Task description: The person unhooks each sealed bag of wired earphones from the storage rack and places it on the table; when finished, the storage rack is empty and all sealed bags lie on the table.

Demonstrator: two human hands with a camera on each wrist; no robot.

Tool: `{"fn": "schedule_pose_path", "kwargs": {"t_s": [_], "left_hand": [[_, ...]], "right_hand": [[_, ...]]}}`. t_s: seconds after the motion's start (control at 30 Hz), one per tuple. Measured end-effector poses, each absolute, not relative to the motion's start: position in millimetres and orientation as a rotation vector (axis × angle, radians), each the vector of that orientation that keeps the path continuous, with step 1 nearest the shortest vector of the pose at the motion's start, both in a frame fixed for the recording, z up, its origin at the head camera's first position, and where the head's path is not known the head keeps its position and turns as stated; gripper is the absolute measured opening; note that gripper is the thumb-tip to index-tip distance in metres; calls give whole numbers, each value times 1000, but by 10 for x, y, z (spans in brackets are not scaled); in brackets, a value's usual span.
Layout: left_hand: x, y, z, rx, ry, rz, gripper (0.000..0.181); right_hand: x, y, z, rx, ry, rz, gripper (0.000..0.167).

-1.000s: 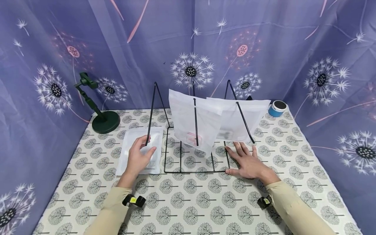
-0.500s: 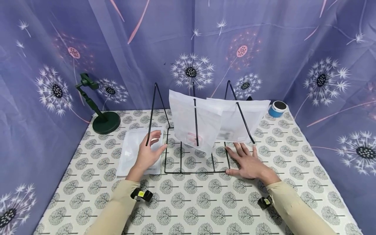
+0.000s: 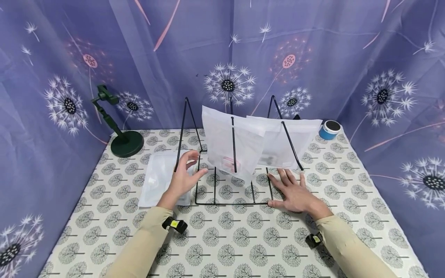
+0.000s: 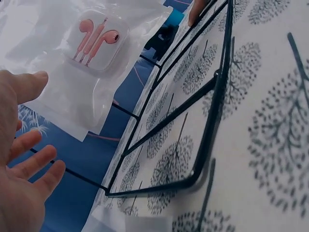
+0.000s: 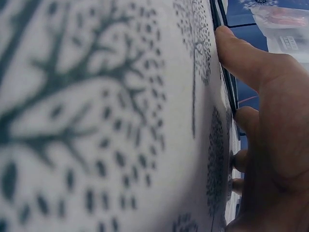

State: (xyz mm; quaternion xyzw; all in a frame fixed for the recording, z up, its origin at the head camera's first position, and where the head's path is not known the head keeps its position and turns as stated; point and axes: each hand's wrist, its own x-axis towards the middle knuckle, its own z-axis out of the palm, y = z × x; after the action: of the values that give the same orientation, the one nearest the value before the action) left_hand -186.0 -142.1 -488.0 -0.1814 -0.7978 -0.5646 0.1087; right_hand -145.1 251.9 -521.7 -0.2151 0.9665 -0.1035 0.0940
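A black wire rack point(image 3: 225, 203) stands on the table with two white zip pouches hanging on its middle and right prongs. In the left wrist view, the middle pouch point(image 4: 53, 101) shows pink earphones point(image 4: 96, 41) in a clear case. The right pouch point(image 3: 292, 133) holds something dark and blurred. My left hand point(image 3: 184, 179) is beside the rack's left prong point(image 3: 181, 131), thumb and fingers apart, holding nothing. A third white pouch point(image 3: 153, 185) lies flat beneath it. My right hand point(image 3: 295, 195) rests spread on the table, its fingertips at the rack's right base wire.
A dark green stand point(image 3: 126, 143) with a jointed arm is at the back left. A blue and white round container point(image 3: 329, 129) with a dark top sits at the back right. Purple curtains point(image 3: 156, 77) enclose the table point(image 3: 257, 247) at the back and sides.
My left hand has moved right, from over the flat pouch toward the rack's left side. My right hand, the rack and the pouches stay where they were.
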Motion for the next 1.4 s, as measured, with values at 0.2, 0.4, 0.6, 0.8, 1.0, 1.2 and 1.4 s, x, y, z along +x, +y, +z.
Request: {"fn": "schedule_pose_path", "kwargs": {"t_s": [0.2, 0.4, 0.6, 0.8, 1.0, 1.2, 1.4], "left_hand": [[-1850, -1329, -4746, -543, -2383, -1616, 56], [-1825, -1235, -4630, -553, -2372, -1675, 60], [-1991, -1216, -4866, -559, -2341, -1723, 67], [-2051, -1157, -4913, -537, -2333, -1718, 64], [-2083, -1108, -4926, -505, -2349, -1697, 62], [-2095, -1093, -4955, -529, -2355, -1685, 62], [-2089, -1069, -4976, -542, -2374, -1664, 62]], "right_hand": [[-1443, 2526, -5201, -622, 2847, -295, 97], [-1420, 2531, -5216, -622, 2846, -297, 96], [-1425, 2539, -5226, -622, 2840, -310, 96], [-1437, 2542, -5236, -629, 2853, -289, 97], [-1448, 2536, -5228, -633, 2864, -288, 97], [-1444, 2537, -5217, -640, 2868, -302, 97], [-1445, 2535, -5227, -648, 2869, -314, 97]]}}
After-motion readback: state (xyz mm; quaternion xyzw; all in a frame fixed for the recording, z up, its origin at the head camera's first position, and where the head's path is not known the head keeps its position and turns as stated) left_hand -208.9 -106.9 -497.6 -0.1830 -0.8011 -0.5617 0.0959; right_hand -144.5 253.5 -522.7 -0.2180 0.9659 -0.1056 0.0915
